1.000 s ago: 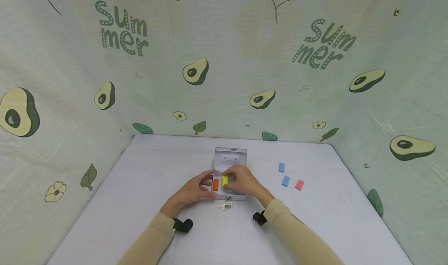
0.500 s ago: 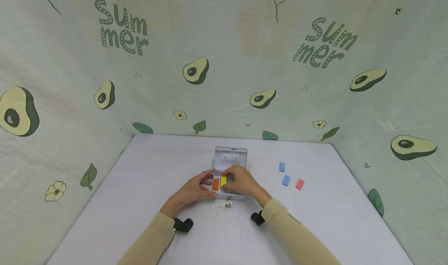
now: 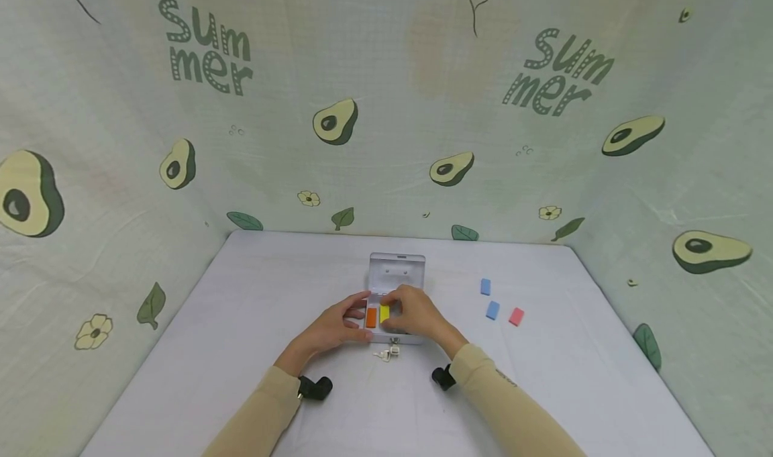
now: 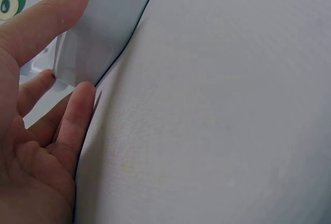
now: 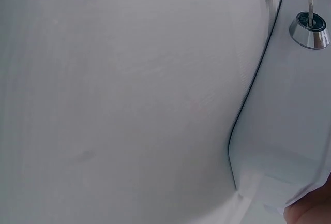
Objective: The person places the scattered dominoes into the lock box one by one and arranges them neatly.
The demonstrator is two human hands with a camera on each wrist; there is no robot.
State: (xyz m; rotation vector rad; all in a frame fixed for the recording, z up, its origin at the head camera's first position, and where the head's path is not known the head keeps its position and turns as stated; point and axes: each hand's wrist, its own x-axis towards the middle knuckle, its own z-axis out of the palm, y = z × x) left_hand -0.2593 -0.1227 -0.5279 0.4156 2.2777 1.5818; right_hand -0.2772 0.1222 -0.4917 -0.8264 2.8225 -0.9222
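Note:
A small light-grey metal cash box [image 3: 396,273] stands with its lid raised, a key in its front lock [image 5: 309,36]. Along its left side lies my left hand [image 3: 329,327], holding it with the thumb at the front corner and the index finger towards the hinge. In the left wrist view the thumb [image 4: 54,17] rests on the box's rim. My right hand [image 3: 418,313] reaches inside and pinches a yellow block [image 3: 384,313] between thumb and index finger. Left of it in the box sits an orange block [image 3: 371,318]. The right hand covers much of the box's right half.
On the white table [image 3: 290,262], right of the box, lie a blue block [image 3: 486,286], a second blue block [image 3: 492,310] and a pinkish-red block [image 3: 516,317]. Keys [image 3: 383,356] hang at the box's front. Printed cloth walls [image 3: 392,108] enclose the table's back and sides.
The right hand has shifted slightly left within the box, bringing the yellow block closer to the orange one. My left hand has stayed at the box's left side.

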